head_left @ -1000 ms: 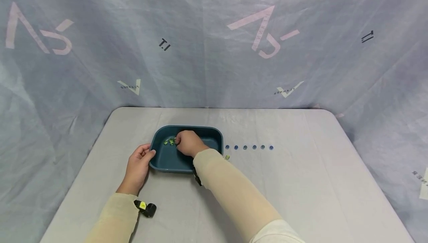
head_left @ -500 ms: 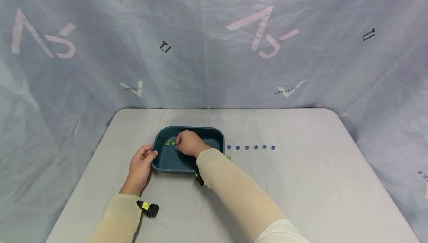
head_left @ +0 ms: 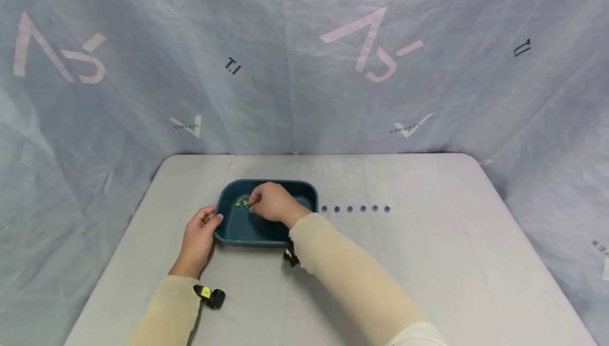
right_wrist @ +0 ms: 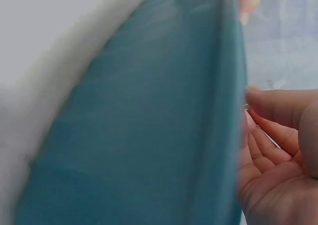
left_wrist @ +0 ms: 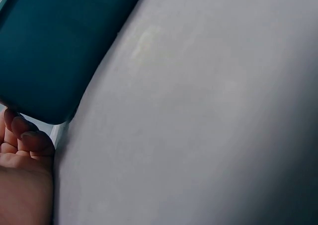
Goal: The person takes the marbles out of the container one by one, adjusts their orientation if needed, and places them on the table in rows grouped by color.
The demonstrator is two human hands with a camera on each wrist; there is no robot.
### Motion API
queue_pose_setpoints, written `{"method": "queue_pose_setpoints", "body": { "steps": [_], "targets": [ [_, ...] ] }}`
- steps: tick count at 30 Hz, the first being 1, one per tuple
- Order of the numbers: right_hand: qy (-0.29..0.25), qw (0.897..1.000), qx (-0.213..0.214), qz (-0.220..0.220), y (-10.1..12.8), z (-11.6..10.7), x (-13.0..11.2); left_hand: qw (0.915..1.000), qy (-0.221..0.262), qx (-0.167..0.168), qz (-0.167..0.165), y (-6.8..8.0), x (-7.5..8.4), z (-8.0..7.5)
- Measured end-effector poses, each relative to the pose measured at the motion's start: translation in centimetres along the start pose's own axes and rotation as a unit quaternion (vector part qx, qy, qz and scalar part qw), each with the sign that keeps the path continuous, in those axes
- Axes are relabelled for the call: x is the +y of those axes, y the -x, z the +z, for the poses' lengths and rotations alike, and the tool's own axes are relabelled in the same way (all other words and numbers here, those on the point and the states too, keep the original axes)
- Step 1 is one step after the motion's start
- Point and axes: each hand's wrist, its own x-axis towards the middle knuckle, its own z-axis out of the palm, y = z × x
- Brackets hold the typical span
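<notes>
A dark teal tray [head_left: 304, 193] sits on the grey table [head_left: 428, 261]. My left hand [head_left: 200, 235] grips its left rim, thumb on the edge. In the left wrist view the fingers [left_wrist: 22, 135] curl at the tray's corner [left_wrist: 49, 46]. My right hand [head_left: 268, 203] is inside the tray with curled fingers, the tips right beside a few green beads [head_left: 241, 203]. In the right wrist view thumb and fingertips [right_wrist: 258, 120] close on a small glinting bead above the tray floor [right_wrist: 149, 135]. Several blue beads [head_left: 354, 209] lie in a row to the right of the tray.
A blue-grey cloth backdrop [head_left: 304, 71] hangs behind and beside the table. Small black wrist devices show at my left sleeve [head_left: 211, 297] and under my right forearm [head_left: 290, 257].
My right hand has risen slightly over the green beads and the forearm has swung right, covering the lone green bead that lay on the table by the tray. The left hand has stayed put.
</notes>
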Motion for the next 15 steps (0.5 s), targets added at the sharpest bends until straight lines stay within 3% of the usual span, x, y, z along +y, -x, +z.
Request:
{"method": "queue_pose_setpoints", "body": {
  "steps": [7,15],
  "targets": [
    [-0.01,1.0,0.012,-0.014,2.5,-1.6,0.1,1.0,0.006,0.0,-0.004,0.1,0.0,0.0],
    [-0.047,0.998,0.036,-0.02,5.3,-3.4,1.9,1.0,0.005,0.0,0.001,0.1,0.1,0.1]
  ]
}}
